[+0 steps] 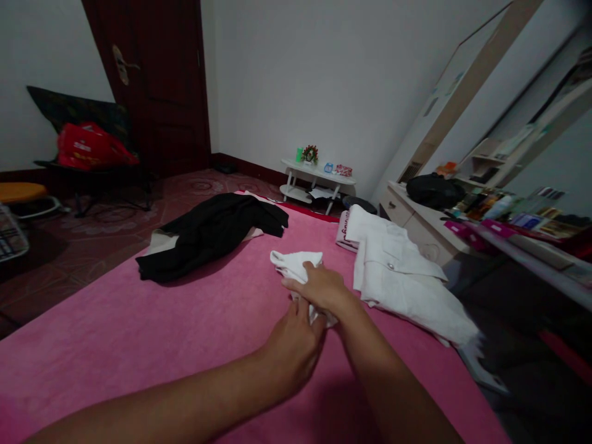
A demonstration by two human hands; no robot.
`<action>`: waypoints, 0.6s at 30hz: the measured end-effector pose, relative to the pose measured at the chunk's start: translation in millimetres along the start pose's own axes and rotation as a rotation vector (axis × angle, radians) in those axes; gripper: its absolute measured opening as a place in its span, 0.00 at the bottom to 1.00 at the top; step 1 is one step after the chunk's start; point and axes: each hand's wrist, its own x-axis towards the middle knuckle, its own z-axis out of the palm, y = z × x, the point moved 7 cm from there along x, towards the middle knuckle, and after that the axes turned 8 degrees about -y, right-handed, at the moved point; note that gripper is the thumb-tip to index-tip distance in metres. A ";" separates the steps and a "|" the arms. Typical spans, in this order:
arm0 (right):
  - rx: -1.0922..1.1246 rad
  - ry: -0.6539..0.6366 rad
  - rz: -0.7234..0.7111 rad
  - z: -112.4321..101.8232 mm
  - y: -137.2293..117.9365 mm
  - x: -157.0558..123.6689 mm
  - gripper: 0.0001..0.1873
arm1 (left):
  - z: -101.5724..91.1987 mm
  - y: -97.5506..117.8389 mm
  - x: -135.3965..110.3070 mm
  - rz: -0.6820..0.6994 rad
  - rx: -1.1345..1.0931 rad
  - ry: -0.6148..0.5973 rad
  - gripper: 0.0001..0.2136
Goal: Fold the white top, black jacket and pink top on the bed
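A small white cloth [293, 264] lies bunched on the pink bed cover [139, 333]. My right hand [319, 287] grips the cloth from the right, fingers curled over its near edge. Just below it, my left hand [292, 348] pinches the same cloth's lower part, with the fingertips hidden under the right hand. A white jacket with a metal button [398, 277] is spread out to the right of my hands. To the upper left lies a black garment [210, 234].
A dresser [430, 228] crowded with bottles and a black bag stands at the right, with a mirror above. A small white table [319, 182] stands by the far wall. A dark door [157, 80] and a chair with a red bag [92, 148] are at the left.
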 end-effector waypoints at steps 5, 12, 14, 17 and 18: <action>-0.173 0.056 0.005 4.7 -8.1 16.8 0.38 | 12.8 8.4 -10.1 0.081 -0.004 -0.095 0.15; -0.097 0.295 -0.032 -64.8 54.6 -23.3 0.30 | 4.5 -19.8 5.0 0.287 -0.174 0.073 0.15; -0.150 0.451 0.023 -108.2 88.1 -41.7 0.30 | 10.7 -35.6 12.9 0.244 -0.267 0.057 0.15; -0.286 0.610 -0.003 -158.1 138.6 -57.1 0.29 | 17.0 -49.1 20.0 0.200 -0.387 0.051 0.13; -0.326 0.617 -0.040 -165.7 155.0 -57.8 0.29 | 17.9 -50.0 20.9 0.200 -0.403 0.049 0.13</action>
